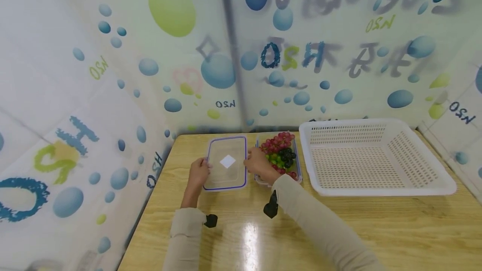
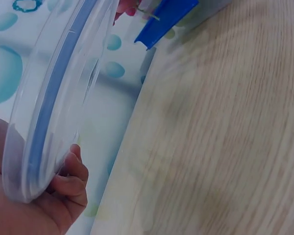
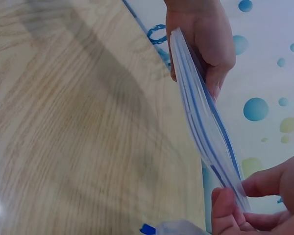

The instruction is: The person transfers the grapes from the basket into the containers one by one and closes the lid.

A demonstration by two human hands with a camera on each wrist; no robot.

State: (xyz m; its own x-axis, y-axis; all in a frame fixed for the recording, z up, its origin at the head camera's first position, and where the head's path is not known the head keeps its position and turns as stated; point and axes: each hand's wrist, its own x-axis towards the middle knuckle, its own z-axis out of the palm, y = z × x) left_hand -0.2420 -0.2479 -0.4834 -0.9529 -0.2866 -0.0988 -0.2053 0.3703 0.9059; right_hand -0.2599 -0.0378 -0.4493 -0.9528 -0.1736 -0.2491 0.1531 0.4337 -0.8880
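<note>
A clear plastic lid [image 1: 235, 175] with a blue border and a white diamond label is held between both hands, raised off the table. My left hand [image 1: 198, 172] grips its left edge, fingers curled round the rim in the left wrist view. At the right edge, my right hand [image 1: 260, 164] pinches the lid [image 3: 203, 122] between thumb and fingers. Just right of the lid stands a clear container [image 1: 300, 168] filled with red grapes [image 1: 280, 141], green grapes [image 1: 272, 162] and dark grapes [image 1: 288, 157]. My right hand and wrist hide part of the container's left side.
A large white slatted basket [image 1: 384, 193] stands right of the grape container. The wooden table [image 1: 233, 225] ends at a wall covering [image 1: 196, 74] printed with bubbles, behind and on the left. A blue plastic piece [image 2: 166, 22] shows near the container in the left wrist view.
</note>
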